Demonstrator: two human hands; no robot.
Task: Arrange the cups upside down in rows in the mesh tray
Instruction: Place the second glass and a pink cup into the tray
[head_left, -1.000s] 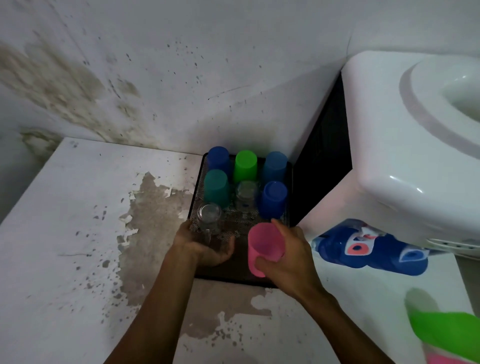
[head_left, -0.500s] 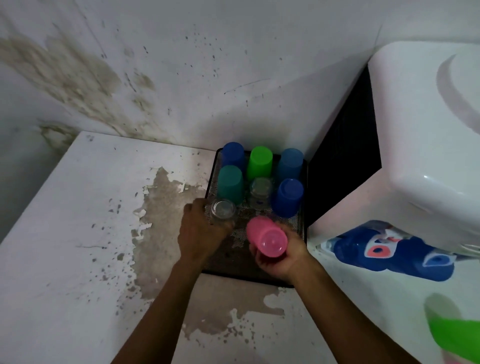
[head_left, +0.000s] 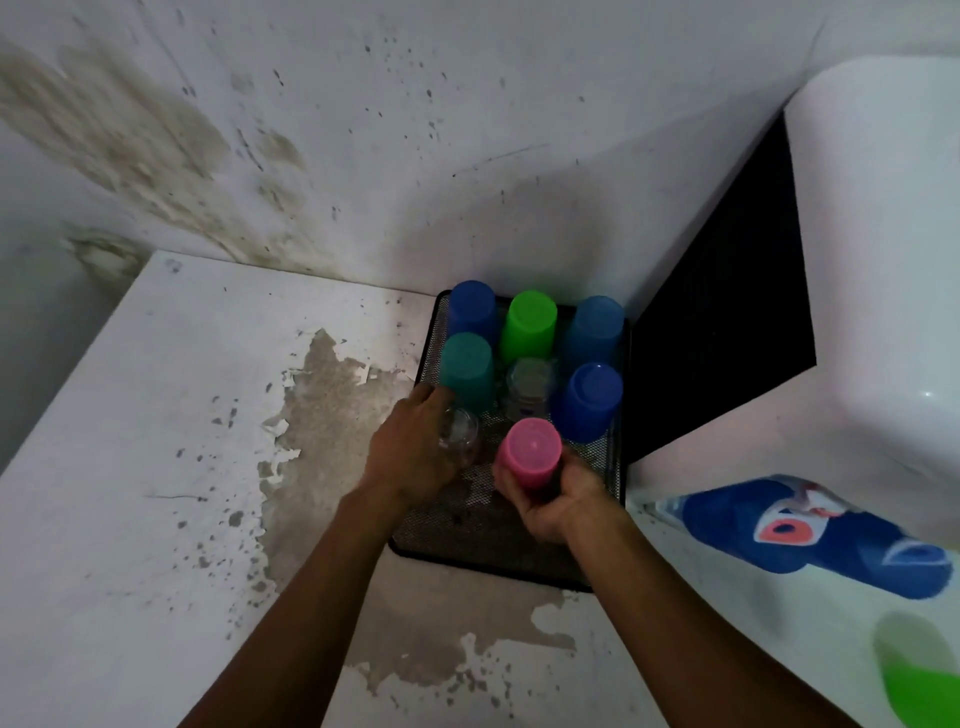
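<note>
Filling out: mesh tray (head_left: 511, 543) on the surface (head_left: 156, 441) now carries 6 inverted cups, third row underway. Flipped base-up since 1 second ago — pink cup (head_left: 530, 451), clasped by right hand (head_left: 550, 501); left hand (head_left: 415, 452) grasping clear glass (head_left: 460, 434).

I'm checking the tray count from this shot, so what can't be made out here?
- Clear glass: head view, blurred and half covered by the left hand.
- Pink cup rim: hidden by the right hand.
- Green object: cut off by the corner, blurred.
- Mesh tray floor in the back rows: hidden under the cups.
</note>
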